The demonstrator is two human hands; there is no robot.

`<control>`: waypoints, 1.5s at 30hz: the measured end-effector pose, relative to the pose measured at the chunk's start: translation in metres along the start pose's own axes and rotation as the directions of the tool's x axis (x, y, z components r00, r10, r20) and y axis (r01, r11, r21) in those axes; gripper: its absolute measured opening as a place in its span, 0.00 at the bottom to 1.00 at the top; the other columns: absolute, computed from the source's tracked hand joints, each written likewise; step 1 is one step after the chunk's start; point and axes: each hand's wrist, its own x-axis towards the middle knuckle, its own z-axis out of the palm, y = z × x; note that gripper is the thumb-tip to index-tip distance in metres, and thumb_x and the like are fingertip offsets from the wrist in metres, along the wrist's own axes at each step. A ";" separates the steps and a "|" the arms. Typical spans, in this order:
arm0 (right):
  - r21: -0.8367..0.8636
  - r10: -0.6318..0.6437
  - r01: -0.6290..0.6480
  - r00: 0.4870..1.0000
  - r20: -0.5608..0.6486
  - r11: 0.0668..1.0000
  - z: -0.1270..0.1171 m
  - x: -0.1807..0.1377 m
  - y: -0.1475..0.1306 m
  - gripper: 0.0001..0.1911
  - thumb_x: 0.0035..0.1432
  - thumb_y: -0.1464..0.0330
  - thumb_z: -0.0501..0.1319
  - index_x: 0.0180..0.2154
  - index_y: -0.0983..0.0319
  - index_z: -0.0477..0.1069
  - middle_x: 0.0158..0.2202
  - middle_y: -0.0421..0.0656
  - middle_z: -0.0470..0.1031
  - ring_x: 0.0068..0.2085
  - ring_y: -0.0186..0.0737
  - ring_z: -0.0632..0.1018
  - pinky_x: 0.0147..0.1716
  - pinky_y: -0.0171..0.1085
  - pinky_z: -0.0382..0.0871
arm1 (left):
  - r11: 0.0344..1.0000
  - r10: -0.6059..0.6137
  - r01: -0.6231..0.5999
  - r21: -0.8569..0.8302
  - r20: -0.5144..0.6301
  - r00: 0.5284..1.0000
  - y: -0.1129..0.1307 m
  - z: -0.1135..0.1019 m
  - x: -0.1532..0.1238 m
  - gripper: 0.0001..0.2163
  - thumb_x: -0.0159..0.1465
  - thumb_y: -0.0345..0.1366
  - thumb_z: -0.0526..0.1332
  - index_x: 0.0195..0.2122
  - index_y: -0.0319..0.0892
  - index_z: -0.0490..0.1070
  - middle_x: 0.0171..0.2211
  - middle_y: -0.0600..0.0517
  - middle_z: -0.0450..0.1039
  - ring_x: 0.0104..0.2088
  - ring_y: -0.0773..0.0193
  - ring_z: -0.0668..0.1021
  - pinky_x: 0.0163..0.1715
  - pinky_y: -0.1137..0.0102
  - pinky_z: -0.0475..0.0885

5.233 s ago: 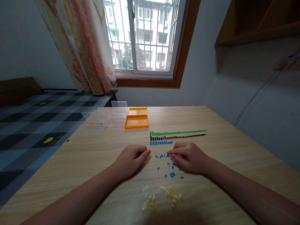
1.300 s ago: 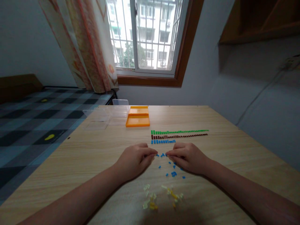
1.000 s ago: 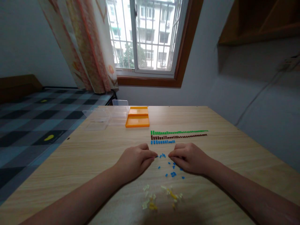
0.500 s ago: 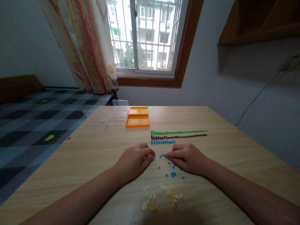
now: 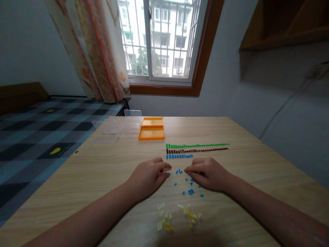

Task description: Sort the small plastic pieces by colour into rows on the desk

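Note:
My left hand [image 5: 150,175] rests on the wooden table, its thumb and index finger slightly apart. A small blue building piece [image 5: 169,174] lies at the thumb tip. Across from it, my right hand [image 5: 208,174] has its fingers drawn together in a pinch; what they hold, if anything, is hidden. Between the fingertips lie a few loose blue pieces [image 5: 180,172], touched by neither hand. More blue pieces [image 5: 190,192] are scattered nearer to me. Beyond the hands runs a row of blue pieces [image 5: 177,156], behind it a brown row [image 5: 176,151] and a green row [image 5: 177,146].
Pale translucent and yellow pieces [image 5: 190,214] lie loose near the front of the table [image 5: 108,178]. An orange tray [image 5: 151,139] stands at the back, beside clear plastic boxes [image 5: 106,137]. A bed [image 5: 64,133] is at the left, a window [image 5: 167,44] ahead.
My right fingertips have drawn back slightly to the right, away from the loose blue pieces. My left index finger has lifted a little from the thumb.

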 end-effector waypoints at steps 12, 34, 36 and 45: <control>-0.006 -0.060 0.060 0.998 -0.003 0.998 0.007 0.002 0.003 0.12 0.68 0.66 0.59 0.46 0.58 0.81 0.34 0.44 0.78 0.34 0.36 0.78 0.34 0.34 0.67 | 1.000 0.012 -0.012 0.008 0.008 1.000 0.002 -0.001 0.000 0.10 0.66 0.33 0.59 0.41 0.47 0.81 0.37 0.52 0.77 0.36 0.63 0.78 0.35 0.70 0.70; -0.153 0.209 -0.213 0.977 -0.040 0.965 -0.040 -0.018 0.039 0.09 0.60 0.72 0.61 0.38 0.58 0.81 0.32 0.41 0.79 0.31 0.35 0.76 0.32 0.33 0.64 | 0.998 0.057 -0.057 -0.031 0.006 0.998 -0.007 0.001 -0.001 0.08 0.66 0.31 0.59 0.39 0.46 0.79 0.38 0.53 0.77 0.37 0.64 0.78 0.37 0.70 0.69; -0.135 0.229 -0.230 0.973 -0.024 0.964 -0.043 -0.020 0.037 0.08 0.60 0.71 0.62 0.36 0.59 0.81 0.31 0.41 0.79 0.30 0.34 0.76 0.30 0.33 0.64 | 0.998 0.049 -0.049 -0.035 -0.001 0.999 -0.007 0.000 -0.001 0.08 0.66 0.30 0.59 0.38 0.46 0.78 0.37 0.53 0.76 0.37 0.64 0.78 0.36 0.70 0.69; -0.163 0.219 -0.211 0.975 0.037 0.964 -0.037 -0.018 0.045 0.10 0.63 0.69 0.60 0.36 0.59 0.82 0.32 0.43 0.81 0.33 0.38 0.79 0.35 0.36 0.67 | 1.000 0.013 -0.013 -0.027 -0.020 1.000 -0.004 0.000 -0.001 0.06 0.65 0.31 0.58 0.38 0.44 0.75 0.36 0.53 0.75 0.34 0.64 0.76 0.33 0.71 0.67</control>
